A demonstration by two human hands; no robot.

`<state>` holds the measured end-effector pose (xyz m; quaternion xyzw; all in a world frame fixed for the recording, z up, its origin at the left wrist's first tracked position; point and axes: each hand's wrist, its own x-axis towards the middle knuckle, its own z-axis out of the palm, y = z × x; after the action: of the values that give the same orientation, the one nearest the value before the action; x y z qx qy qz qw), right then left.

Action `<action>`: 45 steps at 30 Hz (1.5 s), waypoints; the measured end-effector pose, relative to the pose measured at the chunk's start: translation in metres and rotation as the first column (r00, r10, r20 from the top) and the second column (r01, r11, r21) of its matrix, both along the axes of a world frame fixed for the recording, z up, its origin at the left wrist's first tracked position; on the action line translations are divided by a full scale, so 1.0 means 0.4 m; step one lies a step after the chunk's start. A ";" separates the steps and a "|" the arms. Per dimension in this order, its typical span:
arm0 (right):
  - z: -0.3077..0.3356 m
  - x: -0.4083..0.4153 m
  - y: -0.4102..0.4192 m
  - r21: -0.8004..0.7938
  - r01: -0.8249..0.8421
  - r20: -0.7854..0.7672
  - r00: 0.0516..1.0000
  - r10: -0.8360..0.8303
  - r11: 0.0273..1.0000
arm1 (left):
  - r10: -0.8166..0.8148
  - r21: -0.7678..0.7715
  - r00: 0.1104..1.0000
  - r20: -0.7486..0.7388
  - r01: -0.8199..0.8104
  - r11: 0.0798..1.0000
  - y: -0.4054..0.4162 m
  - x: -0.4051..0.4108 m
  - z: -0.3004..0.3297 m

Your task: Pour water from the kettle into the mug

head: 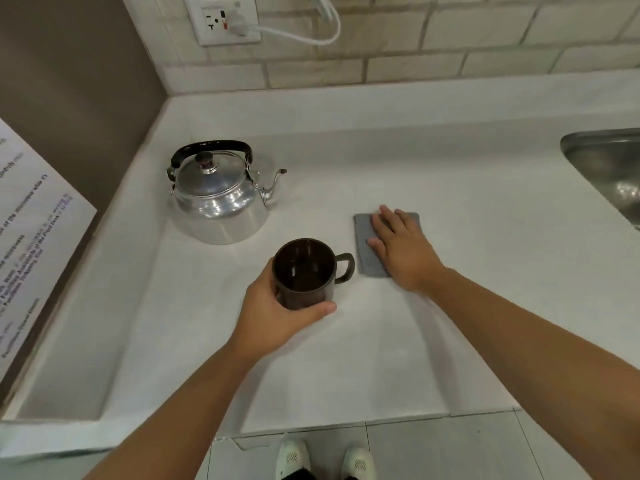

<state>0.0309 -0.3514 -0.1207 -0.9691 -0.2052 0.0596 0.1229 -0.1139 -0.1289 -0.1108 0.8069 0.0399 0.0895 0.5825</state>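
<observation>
A dark brown mug (304, 268) stands upright on the white counter (346, 358), its handle pointing right; its inside looks dark and I cannot tell if it holds water. My left hand (277, 313) is wrapped around its near side. A shiny metal kettle (218, 199) with a black handle and lid on sits behind and left of the mug, spout pointing right. My right hand (401, 247) lies flat, fingers spread, on a grey cloth (367, 244) to the right of the mug.
A steel sink (613, 171) is set in the counter at the far right. A wall outlet (221, 19) with a white cord plugged in is on the tiled back wall. A printed sheet (31, 237) hangs on the left wall. The counter's front edge is near my shoes.
</observation>
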 end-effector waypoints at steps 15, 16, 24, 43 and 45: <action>-0.012 0.120 0.233 -0.102 -0.663 -0.055 0.748 0.662 0.741 | 0.006 0.036 1.000 0.026 -0.006 0.999 0.004 0.008 -0.012; -0.009 0.123 0.228 -0.080 -0.640 -0.063 0.769 0.636 0.765 | 0.004 0.039 1.000 0.024 -0.005 0.999 0.004 0.007 -0.012; -0.010 0.011 0.084 -0.084 -0.181 -0.048 0.983 0.178 0.980 | -0.009 0.037 1.000 -0.015 0.010 0.999 0.003 0.001 -0.001; 0.001 -0.425 -0.023 -0.092 -0.123 -0.076 0.990 0.116 0.988 | -0.098 0.065 0.989 -0.108 0.105 0.992 0.015 -0.002 0.021; 0.018 -0.423 -0.019 -0.093 -0.130 -0.126 0.985 0.118 0.987 | -0.133 0.066 0.981 -0.141 0.143 0.987 0.027 -0.006 0.033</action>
<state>-0.1384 -0.3592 -0.1137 -0.9541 -0.2541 0.1354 0.0819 -0.1163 -0.1180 -0.0977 0.8334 0.0200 -0.0050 0.5523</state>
